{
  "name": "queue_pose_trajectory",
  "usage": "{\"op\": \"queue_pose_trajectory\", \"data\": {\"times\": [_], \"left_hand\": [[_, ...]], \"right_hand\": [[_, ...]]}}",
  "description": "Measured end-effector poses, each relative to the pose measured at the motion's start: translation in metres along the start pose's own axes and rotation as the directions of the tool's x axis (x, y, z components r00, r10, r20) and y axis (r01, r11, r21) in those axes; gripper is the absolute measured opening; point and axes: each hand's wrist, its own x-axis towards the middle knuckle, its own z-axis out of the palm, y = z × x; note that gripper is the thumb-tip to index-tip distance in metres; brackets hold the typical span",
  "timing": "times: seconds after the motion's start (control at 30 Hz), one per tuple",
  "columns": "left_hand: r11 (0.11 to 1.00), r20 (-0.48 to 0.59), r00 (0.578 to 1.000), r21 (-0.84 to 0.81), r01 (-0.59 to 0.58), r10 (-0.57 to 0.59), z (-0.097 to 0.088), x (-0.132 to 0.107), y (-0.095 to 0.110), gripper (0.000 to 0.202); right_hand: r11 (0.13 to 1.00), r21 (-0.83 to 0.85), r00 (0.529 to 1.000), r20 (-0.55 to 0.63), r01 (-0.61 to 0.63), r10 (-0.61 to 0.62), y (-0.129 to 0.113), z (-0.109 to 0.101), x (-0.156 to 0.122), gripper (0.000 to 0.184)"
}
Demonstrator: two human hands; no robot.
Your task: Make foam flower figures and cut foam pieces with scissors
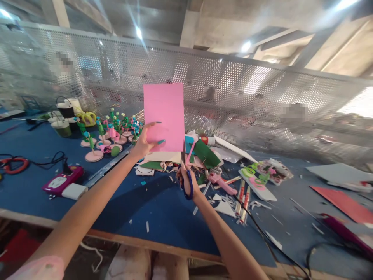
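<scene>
A pink sheet [164, 109] is held upright over the table by my left hand [145, 140], which grips its lower left part with the thumb and a finger showing on the near face. My right hand [187, 179] is closed round the handles of dark blue scissors [190, 190]. The scissor blades point up and meet the sheet's lower right corner; whether they have cut into it I cannot tell. Behind and below the sheet lie scraps of green felt [206, 154] and other coloured offcuts.
Small flower figures on round bases [94, 155] stand left, near a purple power strip [62, 181] and a metal ruler [109, 165]. A pink glue gun [223, 184] with its cord lies right, by a red sheet [344, 202]. A perforated metal screen [233, 93] runs behind the table.
</scene>
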Motion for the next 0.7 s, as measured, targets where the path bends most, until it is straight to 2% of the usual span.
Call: {"op": "queue_pose_trajectory", "data": {"times": [0.2,0.47,0.7], "left_hand": [[0.997,0.024,1.000,0.078,-0.019,0.018,-0.0019,0.0006,0.0026,0.072],[0.999,0.041,0.999,0.013,-0.034,0.033,-0.0006,-0.0004,0.0034,0.071],[0.999,0.058,0.998,0.023,-0.025,0.024,-0.0014,-0.0007,0.0054,0.072]], "right_hand": [[1.000,-0.009,1.000,0.001,-0.004,0.004,-0.0014,0.0019,-0.0011,0.065],[1.000,-0.009,1.000,0.008,-0.004,0.004,0.0037,0.0017,0.0003,0.067],[1.000,-0.009,1.000,0.002,0.001,-0.001,0.0023,0.0022,0.0001,0.074]]}}
